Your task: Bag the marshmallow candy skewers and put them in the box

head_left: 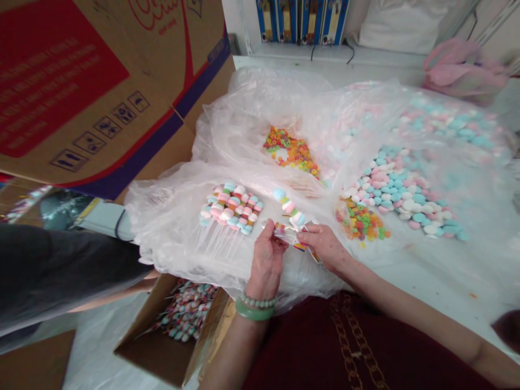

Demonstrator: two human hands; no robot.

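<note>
My left hand (268,252) is closed on a small printed clear plastic bag (286,234). The fingers of my right hand (325,246) pinch the other side of that bag, where coloured print and white edges show. Just beyond my fingertips is a marshmallow skewer (289,206) in blue, pink and white with green gummy rings; I cannot tell whether it touches the bag or a hand. Left of my hands, finished marshmallow skewers (232,208) lie side by side on plastic sheeting, their pale sticks (219,241) pointing towards me.
Gummy rings (290,150) and a second gummy pile (361,219) lie on the sheeting, beside loose marshmallows (406,192). A large carton (162,124) stands at left. Below the table edge, an open box (150,346) holds many skewers. Another person's dark-clothed limb (60,276) reaches in from the left.
</note>
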